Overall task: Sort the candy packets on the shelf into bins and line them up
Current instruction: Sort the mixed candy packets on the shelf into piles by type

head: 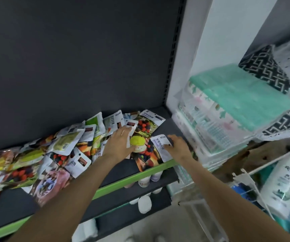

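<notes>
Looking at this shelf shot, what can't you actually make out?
- Head view: the packets run past the left edge, so the count is unknown.
- Packet print is too blurred to read.
- The left hand and right hand hide packets under them.
- No bins show.

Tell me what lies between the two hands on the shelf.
Head view: between left hand and right hand lie overlapping candy packets, one showing a green fruit, others red berries.
</notes>
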